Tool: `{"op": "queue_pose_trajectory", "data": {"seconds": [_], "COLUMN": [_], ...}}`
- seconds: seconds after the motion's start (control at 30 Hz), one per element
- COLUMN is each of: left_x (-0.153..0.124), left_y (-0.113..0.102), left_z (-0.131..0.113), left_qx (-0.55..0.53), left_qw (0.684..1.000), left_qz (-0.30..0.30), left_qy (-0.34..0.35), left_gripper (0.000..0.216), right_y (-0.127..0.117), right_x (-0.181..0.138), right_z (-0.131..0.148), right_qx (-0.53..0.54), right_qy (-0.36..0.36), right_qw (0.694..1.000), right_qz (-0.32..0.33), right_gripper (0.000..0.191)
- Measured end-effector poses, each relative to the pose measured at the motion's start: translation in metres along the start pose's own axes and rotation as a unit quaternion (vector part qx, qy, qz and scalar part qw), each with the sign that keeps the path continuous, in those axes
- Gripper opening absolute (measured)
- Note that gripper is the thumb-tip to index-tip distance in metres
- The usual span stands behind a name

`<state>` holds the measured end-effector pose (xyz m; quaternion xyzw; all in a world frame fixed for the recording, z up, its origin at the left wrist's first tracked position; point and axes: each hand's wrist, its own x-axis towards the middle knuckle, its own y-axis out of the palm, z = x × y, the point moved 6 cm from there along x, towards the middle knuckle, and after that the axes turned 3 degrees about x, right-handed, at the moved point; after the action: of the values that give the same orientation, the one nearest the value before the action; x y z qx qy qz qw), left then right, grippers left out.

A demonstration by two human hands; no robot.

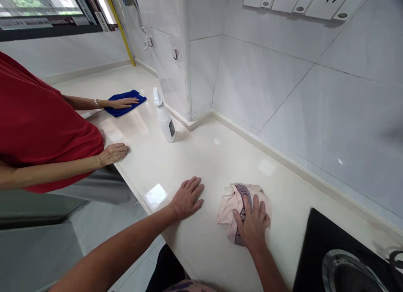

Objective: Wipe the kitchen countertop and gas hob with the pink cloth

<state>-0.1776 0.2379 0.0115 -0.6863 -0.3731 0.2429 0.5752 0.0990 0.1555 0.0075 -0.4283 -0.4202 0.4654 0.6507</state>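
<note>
The right hand lies flat on a crumpled pink cloth, palm down, fingers spread and pointing away from the person toward the tiled wall; it presses the cloth and does not clench it. The cloth is on the cream countertop, near the front edge, just left of a black cooktop with a round metal ring. The cloth is bunched in a rough lump, so its long axis is not very clear; it seems to run from the front edge toward the wall, with a grey-purple band across the top part. The left hand rests open and flat on the bare countertop, just beside the cloth but not touching it, fingers also pointing to the wall. It holds nothing. Farther left, a white spray bottle stands upright near the wall corner. A co-worker in a red shirt has one hand flat on a blue cloth and the other hand resting at the counter edge.
</note>
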Motion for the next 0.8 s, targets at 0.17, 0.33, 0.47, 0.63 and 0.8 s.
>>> {"op": "queue_pose_trajectory", "data": {"seconds": [0.17,0.33,0.47,0.63,0.8], "left_x": [-0.002,-0.004,-0.008,-0.012,-0.01], "left_y": [0.004,0.008,0.004,-0.006,-0.003], "left_z": [0.002,0.005,0.007,0.01,0.012], "left_qx": [-0.002,-0.024,-0.042,-0.036,-0.009], "left_qw": [1.0,0.999,0.997,0.99,0.992], "left_qz": [-0.005,-0.022,-0.066,-0.134,-0.118], "left_qy": [0.005,0.014,0.028,0.035,0.051], "left_gripper": [0.06,0.064,0.076,0.081,0.089], "right_y": [0.009,0.013,0.034,0.038,0.029], "right_x": [0.083,0.169,0.16,0.06,0.036], "right_z": [-0.032,-0.021,0.06,0.128,0.095], "right_qx": [-0.04,-0.013,0.014,0.091,0.101], "right_qy": [0.081,0.12,0.01,-0.191,-0.257], "right_qw": [0.994,0.986,0.99,0.974,0.957], "right_qz": [0.061,0.113,0.138,0.077,0.083], "right_gripper": [0.074,0.076,0.069,0.057,0.048]}}
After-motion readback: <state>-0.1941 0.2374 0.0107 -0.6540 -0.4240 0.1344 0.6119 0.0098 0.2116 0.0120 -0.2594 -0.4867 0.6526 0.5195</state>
